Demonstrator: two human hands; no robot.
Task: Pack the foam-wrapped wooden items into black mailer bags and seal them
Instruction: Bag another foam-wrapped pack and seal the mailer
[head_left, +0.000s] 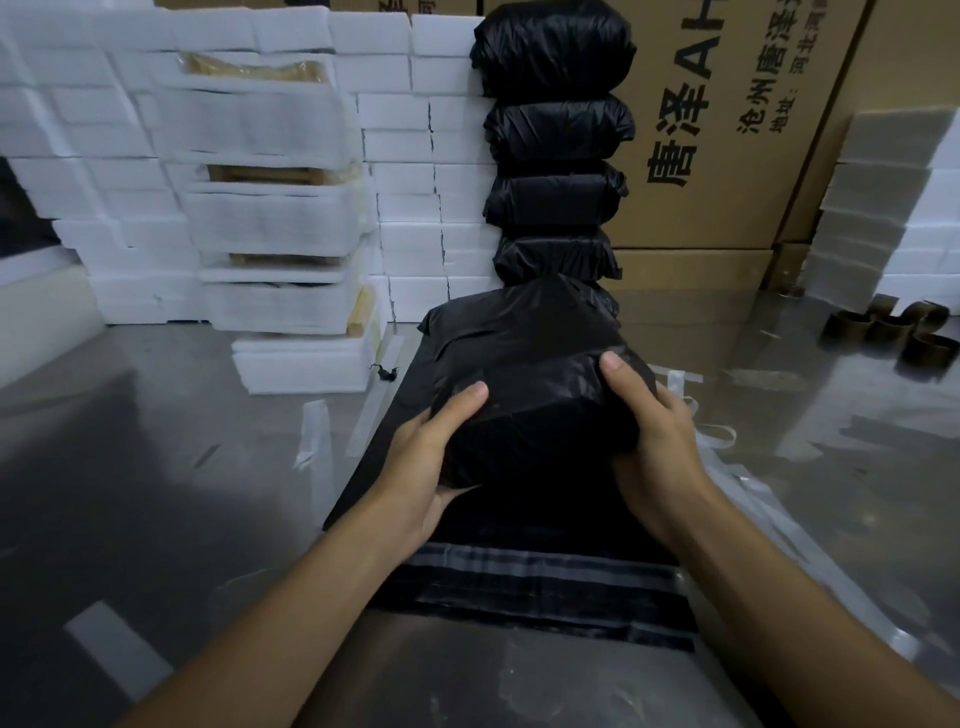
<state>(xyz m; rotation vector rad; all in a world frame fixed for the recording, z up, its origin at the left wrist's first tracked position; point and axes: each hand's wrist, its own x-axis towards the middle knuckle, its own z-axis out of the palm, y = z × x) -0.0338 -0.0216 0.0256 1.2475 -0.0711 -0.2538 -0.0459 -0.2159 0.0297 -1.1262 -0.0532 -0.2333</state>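
Note:
A packed black mailer bag (535, 395) sits in front of me above a flat pile of empty black mailer bags (530, 577) on the steel table. My left hand (431, 457) grips its left end, thumb on top. My right hand (649, 431) grips its right end, thumb on top as well. Behind it, several sealed black parcels (558, 140) are stacked in a column. Foam-wrapped wooden items (275, 218) are piled at the back left, wood showing at some open ends.
White foam blocks (431, 171) line the back. Large cardboard boxes (727, 130) stand at the back right, next to grey foam sheets (883, 197). Empty tape cores (893, 332) lie at the right. Peeled clear strips (317, 441) litter the steel table (156, 467).

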